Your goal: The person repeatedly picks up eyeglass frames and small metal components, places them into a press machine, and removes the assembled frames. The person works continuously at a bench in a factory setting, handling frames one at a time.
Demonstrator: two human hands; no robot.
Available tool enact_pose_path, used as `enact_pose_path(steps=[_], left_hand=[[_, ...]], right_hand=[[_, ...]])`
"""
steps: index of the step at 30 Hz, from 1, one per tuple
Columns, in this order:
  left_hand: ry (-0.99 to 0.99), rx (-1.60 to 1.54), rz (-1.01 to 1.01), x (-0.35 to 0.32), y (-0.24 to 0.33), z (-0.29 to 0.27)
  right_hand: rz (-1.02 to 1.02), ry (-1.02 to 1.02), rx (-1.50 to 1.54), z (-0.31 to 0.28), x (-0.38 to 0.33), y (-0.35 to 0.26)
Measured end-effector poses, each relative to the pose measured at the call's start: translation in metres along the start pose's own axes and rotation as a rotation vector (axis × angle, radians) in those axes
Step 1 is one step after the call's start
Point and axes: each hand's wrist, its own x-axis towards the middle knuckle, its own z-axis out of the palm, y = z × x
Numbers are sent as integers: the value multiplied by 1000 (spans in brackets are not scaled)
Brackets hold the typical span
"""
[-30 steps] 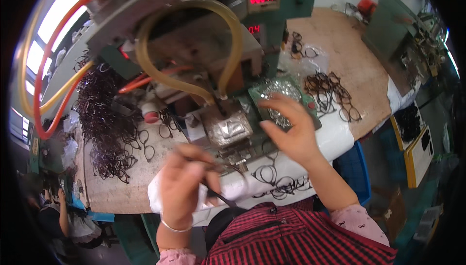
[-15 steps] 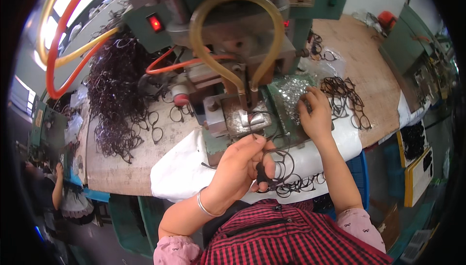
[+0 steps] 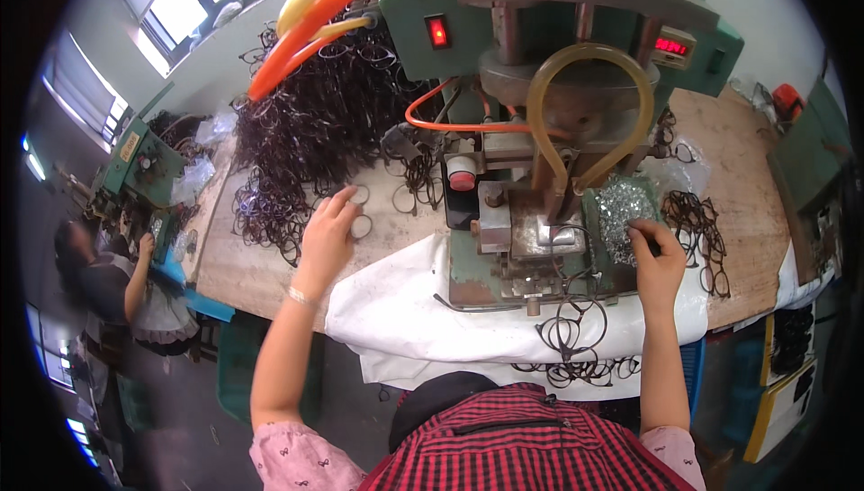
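Note:
At the left, my left hand reaches over the table with its fingers stretched out. Its fingertips are right beside a dark eyeglass frame; whether they touch it is unclear. My right hand is at the edge of a heap of small shiny metal pieces, thumb and fingers bent together. Whatever they pinch is too small to make out. Between the hands stands a green press, with a bright metal block under its head. Dark eyeglass frames hang at its front edge.
A large pile of dark eyeglass frames rises at the back left. More frames lie right of the metal pieces. White sheeting covers the table's front edge. Orange and yellow hoses cross above. Another person works far left.
My left hand has left the front of the press, letting go of the dark eyeglass frame, and moved to the left pile. My right hand stays at the metal pieces. The view has shifted left.

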Motion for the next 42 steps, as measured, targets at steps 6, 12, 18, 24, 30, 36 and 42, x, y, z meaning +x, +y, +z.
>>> enact_pose_path(steps=[6, 12, 18, 24, 30, 36, 42], left_hand=[[-363, -158, -197, -26, -86, 71], [-196, -286, -258, -28, 3, 77], [170, -470, -486, -15, 10, 86], [474, -1157, -675, -17, 68, 81], [612, -1411, 54, 41, 152, -23], [609, -1279, 44, 82, 173, -32], [296, -621, 530, 45, 168, -28]], right_hand=[[-72, 77, -163, 13, -10, 14], [-6, 146, -237, -27, -39, 5], [-166, -187, 127, 10, 6, -76], [78, -282, 478, 50, 11, -90], [246, -375, 756, 54, 4, -95], [317, -284, 891, 61, -10, -114], [-233, -169, -99, 21, -1, -53]])
